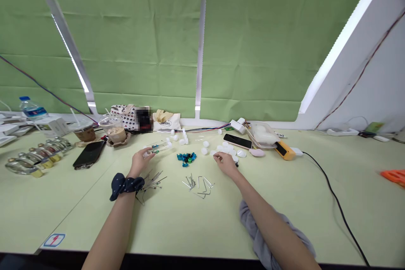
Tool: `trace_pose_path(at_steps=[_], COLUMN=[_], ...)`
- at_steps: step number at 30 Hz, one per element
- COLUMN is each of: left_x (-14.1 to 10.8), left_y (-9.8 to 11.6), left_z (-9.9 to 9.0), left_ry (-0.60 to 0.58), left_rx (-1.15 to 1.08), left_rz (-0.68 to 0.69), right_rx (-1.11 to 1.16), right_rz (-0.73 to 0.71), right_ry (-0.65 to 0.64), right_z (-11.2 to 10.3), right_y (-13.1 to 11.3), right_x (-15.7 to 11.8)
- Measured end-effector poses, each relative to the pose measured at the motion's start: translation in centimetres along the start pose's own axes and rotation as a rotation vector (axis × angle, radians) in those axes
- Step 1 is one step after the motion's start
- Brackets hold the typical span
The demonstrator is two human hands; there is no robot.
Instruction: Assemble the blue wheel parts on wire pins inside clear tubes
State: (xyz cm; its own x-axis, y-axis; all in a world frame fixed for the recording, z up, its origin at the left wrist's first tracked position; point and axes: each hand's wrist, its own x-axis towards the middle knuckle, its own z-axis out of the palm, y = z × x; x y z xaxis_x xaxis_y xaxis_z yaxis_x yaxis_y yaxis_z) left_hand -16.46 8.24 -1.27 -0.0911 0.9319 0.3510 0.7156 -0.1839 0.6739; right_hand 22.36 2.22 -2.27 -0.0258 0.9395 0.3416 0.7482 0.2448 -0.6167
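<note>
Taking the blue pcs [182, 157] as clock centre, w/ a green pc [190, 160] in among them on the surface [177, 223]: my L hand [141, 162] is at 9 o'clock, thumb & fingers narrow by the clear tubes [163, 149]; can't tell if they grip one or just touch. My R hand [226, 163] is at 3, fingers bunched close at the near-left edge of the white discs [232, 152]; can't tell if there's anything btwn the tips. Small white pcs [182, 140] sit nearby at 12, thin metal wires [153, 183] are heaped at approx 8 beside my L wrist, & L-shaped rods [198, 182] lie loose btwn 5 & 6. A phone [238, 141] w/ pale edge is at approx 2, beyond the discs, w/ a clear tray [265, 136] & a yellow device [284, 150] further out that way. Pale pink oval pc [257, 152] is at 3, right of the discs. Grey cloth [261, 228] is at approx 4, partly under my R forearm. Dark scrunchie [126, 185] is round my L wrist. Dark phone [89, 155] lies well apart at 9, w/ two drink cups [116, 134] beyond it, approx 10.
</note>
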Motion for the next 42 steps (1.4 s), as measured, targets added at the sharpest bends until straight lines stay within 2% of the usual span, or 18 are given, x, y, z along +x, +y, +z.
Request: trace_pose_path(at_steps=[4, 8, 14, 21, 29, 33, 37, 42], left_x=[0.1, 0.9, 2.7, 3.8, 4.7, 4.2, 3.2, 1.4], left_y=[-0.9, -1.5, -2.3, -2.7, -2.1, -1.3, 0.6, 3.5], left_z=[0.5, 1.2, 1.6, 1.8, 1.6, 1.3, 1.4, 2.9], left_ry=[-0.035, -0.068, 0.017, 0.079, 0.068, 0.092, 0.123, -0.026], left_rx=[0.078, 0.171, 0.365, 0.366, 0.369, 0.443, 0.512, 0.467], left_rz=[-0.046, -0.115, -0.106, -0.135, -0.144, -0.139, -0.063, 0.148], right_rx=[-0.028, -0.068, -0.067, -0.123, -0.175, -0.182, -0.185, -0.171], right_rz=[-0.004, 0.003, 0.020, 0.071, 0.098, 0.093, 0.069, 0.070], right_ry=[-0.077, -0.086, -0.093, -0.066, -0.108, -0.118, -0.113, -0.125], right_z=[-0.1, 0.0, 0.2, -0.1, 0.7, 0.6, 0.6, 0.9], right_y=[-0.8, -1.0, -0.6, -1.1, -0.8, -1.0, -1.0, -0.6], right_x=[-0.4, -0.4, -0.3, -0.5, -0.4, -0.5, -0.7, -0.6])
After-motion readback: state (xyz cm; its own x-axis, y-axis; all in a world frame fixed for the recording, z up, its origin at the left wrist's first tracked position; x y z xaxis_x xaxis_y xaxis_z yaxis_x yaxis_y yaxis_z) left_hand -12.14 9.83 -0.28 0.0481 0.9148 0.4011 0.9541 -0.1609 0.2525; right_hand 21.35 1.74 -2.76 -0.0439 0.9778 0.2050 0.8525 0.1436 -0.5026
